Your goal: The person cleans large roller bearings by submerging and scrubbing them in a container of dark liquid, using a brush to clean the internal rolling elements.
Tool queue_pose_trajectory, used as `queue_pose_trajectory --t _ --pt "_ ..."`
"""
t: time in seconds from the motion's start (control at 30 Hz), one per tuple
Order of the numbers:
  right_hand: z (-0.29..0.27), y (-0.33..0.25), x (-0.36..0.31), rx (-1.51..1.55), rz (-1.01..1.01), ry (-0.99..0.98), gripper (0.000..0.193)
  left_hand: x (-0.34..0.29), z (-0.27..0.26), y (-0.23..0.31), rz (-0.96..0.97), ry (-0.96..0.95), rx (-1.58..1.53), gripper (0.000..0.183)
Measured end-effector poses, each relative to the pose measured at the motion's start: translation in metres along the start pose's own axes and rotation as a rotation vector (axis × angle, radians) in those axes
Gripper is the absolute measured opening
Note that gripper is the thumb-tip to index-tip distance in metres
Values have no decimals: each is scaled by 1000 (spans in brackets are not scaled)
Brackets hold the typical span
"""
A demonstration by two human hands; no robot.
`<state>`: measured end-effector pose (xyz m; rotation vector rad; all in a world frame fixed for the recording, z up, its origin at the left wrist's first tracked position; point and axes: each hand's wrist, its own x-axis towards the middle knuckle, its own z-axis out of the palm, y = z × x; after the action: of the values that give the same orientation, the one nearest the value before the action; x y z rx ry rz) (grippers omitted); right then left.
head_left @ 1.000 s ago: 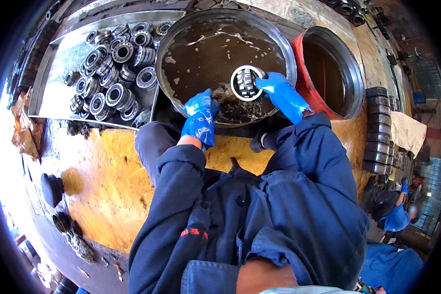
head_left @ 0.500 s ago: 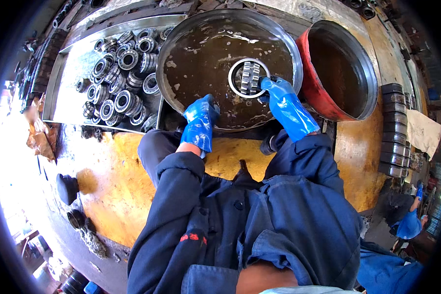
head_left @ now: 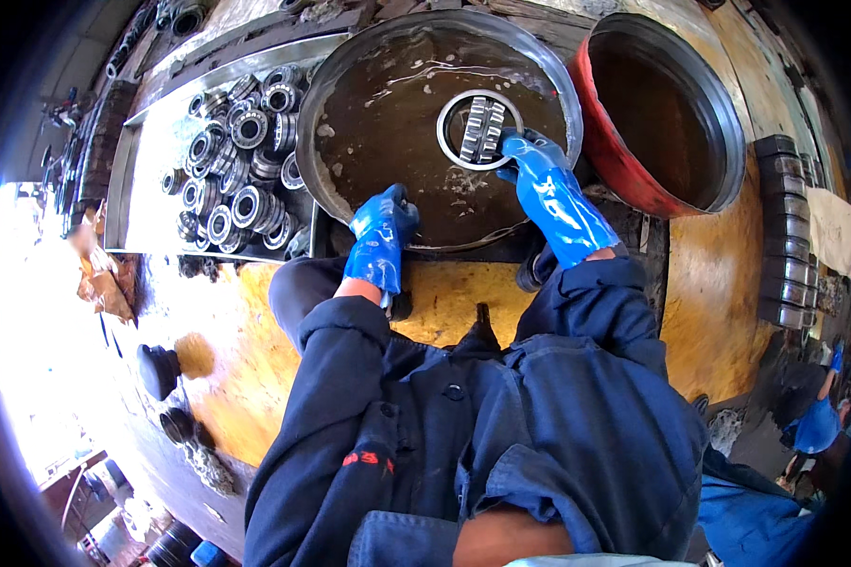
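My right hand (head_left: 547, 180), in a long blue rubber glove, grips the lower right edge of a large roller bearing (head_left: 483, 130). The bearing is a shiny steel ring with two rows of rollers set at a slant across its opening. It is held over a wide round metal basin (head_left: 314, 175) of murky brown liquid. At the basin's near rim, toward the left, my left hand (head_left: 384, 225) is closed, also in a blue glove. Whatever its fingers may hold is hidden.
Left of the basin, a metal tray (head_left: 130, 194) bears a heap of smaller bearings (head_left: 250, 128). A red tub (head_left: 607, 156) of dark liquid stands to the right, with stacked dark metal rings (head_left: 787, 236) beyond. Another person (head_left: 816, 425) is at the far right.
The whole view has shifted slightly. The rollers in the bearing slant a little more now. My right hand still grips it, and my left hand stays closed by the rim.
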<state>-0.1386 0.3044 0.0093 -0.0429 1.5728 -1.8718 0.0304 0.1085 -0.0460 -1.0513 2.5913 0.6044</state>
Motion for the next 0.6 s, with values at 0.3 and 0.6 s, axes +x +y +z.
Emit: queue_pose_trajectory --t 0.3,0.6 --pt "-5 0 -4 59 -186 40 33 -6 -7 2 14 -44 10 41" --pt "-6 -1 11 -391 -273 76 32 30 -3 -16 286 -95 -923 38"
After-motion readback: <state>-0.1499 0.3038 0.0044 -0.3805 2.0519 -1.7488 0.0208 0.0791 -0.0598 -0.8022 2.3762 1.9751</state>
